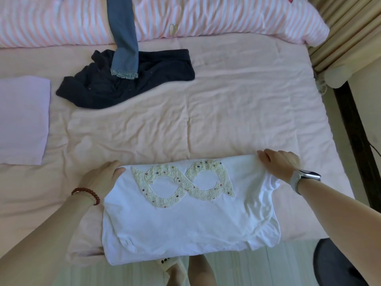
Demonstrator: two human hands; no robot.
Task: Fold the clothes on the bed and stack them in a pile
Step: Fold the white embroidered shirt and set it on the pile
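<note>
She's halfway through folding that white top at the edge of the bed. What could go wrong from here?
The white T-shirt with the beaded cream appliqué overhangs the near edge of the pink bed sheet, so it might slide off. The left hand and right hand grip only its far corners; the bunched right side may fold in creased. The dark crumpled garment lies under a blue-grey trouser leg, which may drag along.

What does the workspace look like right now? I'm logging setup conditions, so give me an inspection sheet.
Surface: pink bed sheet, wrinkled.
Job's things: white T-shirt at near edge; folded lilac garment at left; black garment crumpled; jeans leg lying over it.
Clutter: striped duvet at the far side.
Grippers: left hand and right hand grip the T-shirt's far corners.
Cables: dark cord at right.
Surroundings: curtain, dark chair.
</note>
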